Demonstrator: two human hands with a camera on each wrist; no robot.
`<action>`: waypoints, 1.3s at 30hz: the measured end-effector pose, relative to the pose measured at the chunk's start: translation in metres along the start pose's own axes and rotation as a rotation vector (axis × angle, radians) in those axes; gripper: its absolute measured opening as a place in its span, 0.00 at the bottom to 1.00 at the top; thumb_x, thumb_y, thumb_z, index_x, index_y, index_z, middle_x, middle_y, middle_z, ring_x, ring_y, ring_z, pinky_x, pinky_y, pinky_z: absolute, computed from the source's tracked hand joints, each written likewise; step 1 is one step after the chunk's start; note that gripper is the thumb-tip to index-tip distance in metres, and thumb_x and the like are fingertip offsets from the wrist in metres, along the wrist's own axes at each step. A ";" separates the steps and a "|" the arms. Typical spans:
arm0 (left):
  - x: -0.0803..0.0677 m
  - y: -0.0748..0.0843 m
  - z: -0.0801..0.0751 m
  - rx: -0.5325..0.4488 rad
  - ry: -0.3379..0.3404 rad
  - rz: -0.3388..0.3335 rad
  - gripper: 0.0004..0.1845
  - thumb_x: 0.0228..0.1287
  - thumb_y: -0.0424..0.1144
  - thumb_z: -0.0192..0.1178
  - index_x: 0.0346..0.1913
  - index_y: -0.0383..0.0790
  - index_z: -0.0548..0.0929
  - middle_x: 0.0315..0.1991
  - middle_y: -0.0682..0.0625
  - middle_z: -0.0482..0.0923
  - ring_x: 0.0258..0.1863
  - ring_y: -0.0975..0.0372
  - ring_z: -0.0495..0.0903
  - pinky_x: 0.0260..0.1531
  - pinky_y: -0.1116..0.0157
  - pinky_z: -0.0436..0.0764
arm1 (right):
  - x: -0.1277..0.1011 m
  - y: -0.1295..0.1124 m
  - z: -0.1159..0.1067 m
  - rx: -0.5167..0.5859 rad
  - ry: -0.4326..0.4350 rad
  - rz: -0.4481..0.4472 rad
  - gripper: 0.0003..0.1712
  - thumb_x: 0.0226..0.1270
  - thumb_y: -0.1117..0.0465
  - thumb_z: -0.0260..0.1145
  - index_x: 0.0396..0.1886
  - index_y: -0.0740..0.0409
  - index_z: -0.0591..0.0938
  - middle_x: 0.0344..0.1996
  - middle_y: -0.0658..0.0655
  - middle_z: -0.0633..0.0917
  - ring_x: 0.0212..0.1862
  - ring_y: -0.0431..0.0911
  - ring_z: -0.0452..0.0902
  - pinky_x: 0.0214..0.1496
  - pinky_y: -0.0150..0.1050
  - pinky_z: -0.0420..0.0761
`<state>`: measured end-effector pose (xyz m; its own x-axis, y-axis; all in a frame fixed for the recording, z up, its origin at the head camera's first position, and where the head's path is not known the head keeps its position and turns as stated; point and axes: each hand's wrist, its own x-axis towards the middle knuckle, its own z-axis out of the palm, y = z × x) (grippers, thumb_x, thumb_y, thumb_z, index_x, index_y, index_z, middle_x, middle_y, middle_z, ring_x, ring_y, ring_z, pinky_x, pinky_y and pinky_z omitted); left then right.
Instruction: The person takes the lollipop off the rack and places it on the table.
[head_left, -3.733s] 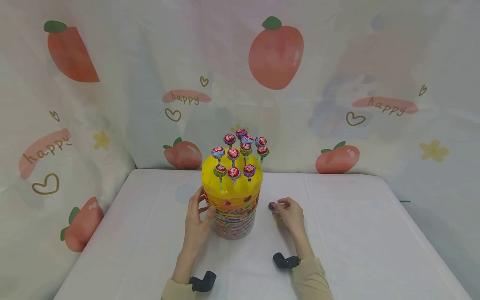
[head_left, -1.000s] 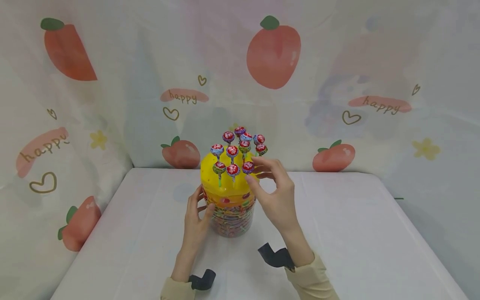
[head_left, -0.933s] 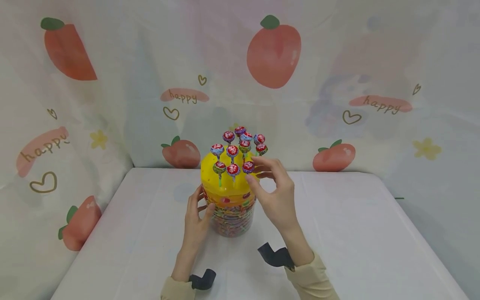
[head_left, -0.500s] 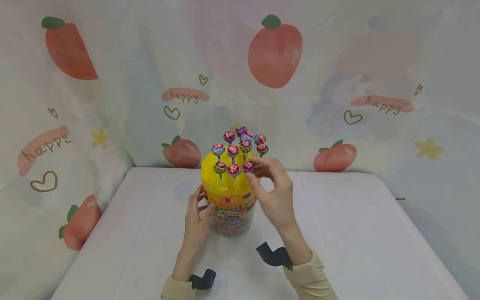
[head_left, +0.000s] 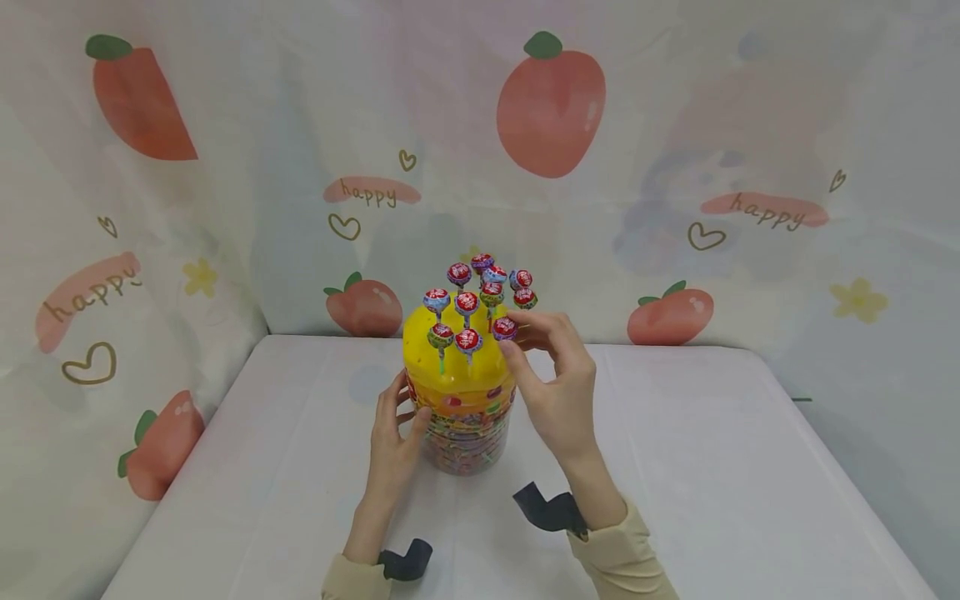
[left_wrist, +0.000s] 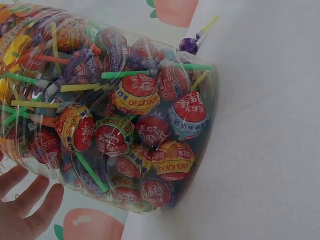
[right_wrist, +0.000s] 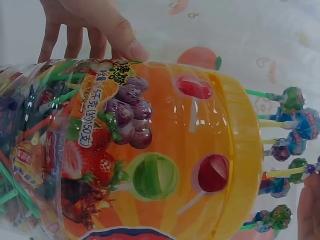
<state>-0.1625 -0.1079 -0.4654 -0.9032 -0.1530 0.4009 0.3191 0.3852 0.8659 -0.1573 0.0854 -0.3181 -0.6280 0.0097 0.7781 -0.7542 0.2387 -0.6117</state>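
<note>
A clear candy jar (head_left: 465,446) full of wrapped lollipops stands upright on the table under a yellow domed lid (head_left: 420,342). Several lollipops (head_left: 468,341) stick up from the lid's holes. My left hand (head_left: 393,433) holds the jar's left side, thumb in front and fingers round the back. At the lid's right edge, my right hand (head_left: 558,396) pinches a purple-wrapped lollipop (head_left: 505,328) between thumb and fingers. Its yellow stick (right_wrist: 285,173) reaches the lid in the right wrist view. Another purple lollipop (left_wrist: 189,45) with a yellow stick lies on the table beside the jar.
A white cloth covers the table (head_left: 712,467). Behind and to the left hangs a pale curtain (head_left: 300,100) printed with fruit and hearts. Black wrist mounts (head_left: 551,508) project from both wrists.
Earlier my right hand was at a purple lollipop on the table; it has risen to the lid. Over the last half second its pinched lollipop has shifted slightly right and up. My left hand stays put.
</note>
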 end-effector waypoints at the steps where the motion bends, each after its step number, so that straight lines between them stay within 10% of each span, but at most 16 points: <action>1: 0.000 0.000 0.000 0.000 0.000 0.000 0.34 0.68 0.44 0.58 0.73 0.49 0.58 0.66 0.47 0.67 0.63 0.55 0.70 0.56 0.51 0.79 | 0.000 0.000 -0.001 0.005 0.010 -0.006 0.19 0.59 0.74 0.66 0.51 0.65 0.80 0.44 0.61 0.81 0.44 0.40 0.79 0.50 0.27 0.80; 19: 0.001 0.000 -0.001 -0.007 -0.003 -0.009 0.34 0.68 0.44 0.58 0.73 0.50 0.58 0.67 0.47 0.66 0.63 0.55 0.70 0.57 0.51 0.79 | -0.021 0.020 -0.021 0.056 0.079 0.064 0.19 0.58 0.78 0.65 0.50 0.69 0.79 0.44 0.47 0.81 0.44 0.39 0.79 0.50 0.25 0.80; 39: -0.001 0.002 -0.001 -0.017 -0.006 -0.011 0.34 0.67 0.44 0.58 0.73 0.50 0.58 0.67 0.48 0.65 0.63 0.55 0.70 0.57 0.50 0.78 | -0.045 0.063 -0.040 -0.058 0.133 0.237 0.18 0.60 0.73 0.66 0.51 0.65 0.81 0.41 0.62 0.81 0.40 0.34 0.78 0.46 0.20 0.78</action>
<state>-0.1607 -0.1082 -0.4642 -0.9085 -0.1521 0.3893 0.3134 0.3683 0.8753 -0.1691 0.1390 -0.3861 -0.7521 0.1986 0.6284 -0.5744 0.2700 -0.7728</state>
